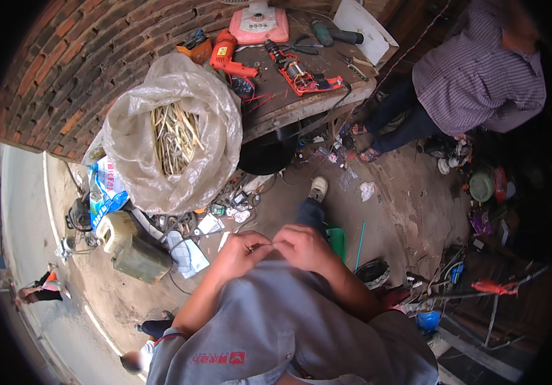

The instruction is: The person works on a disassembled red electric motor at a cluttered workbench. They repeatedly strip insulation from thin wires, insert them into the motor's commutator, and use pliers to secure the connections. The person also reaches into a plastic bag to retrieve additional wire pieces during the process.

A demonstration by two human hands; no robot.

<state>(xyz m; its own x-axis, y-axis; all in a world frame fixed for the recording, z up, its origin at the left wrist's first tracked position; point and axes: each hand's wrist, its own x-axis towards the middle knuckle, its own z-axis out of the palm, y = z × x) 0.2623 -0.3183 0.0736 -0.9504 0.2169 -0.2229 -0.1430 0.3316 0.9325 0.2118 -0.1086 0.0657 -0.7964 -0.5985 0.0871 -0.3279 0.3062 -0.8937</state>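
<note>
In front of my grey shirt, my left hand (pixel 242 255) and my right hand (pixel 306 247) meet at the fingertips. The fingers of both are pinched together. Whatever lies between them is too small to make out. Ahead and to the left stands a large whitish plastic sack (pixel 218 147), its mouth rolled open around dry straw-like stalks (pixel 176 138). Below my right hand, a green plastic object (pixel 335 240) shows partly behind the wrist.
A worktable (pixel 273 115) ahead bears an opened red power tool (pixel 298 70), an orange-red power tool (pixel 225 52) and a pink-and-white fan base (pixel 259 25). A person in a checked shirt (pixel 465 77) stands at right. Left are a jerrycan (pixel 138 256) and scattered parts.
</note>
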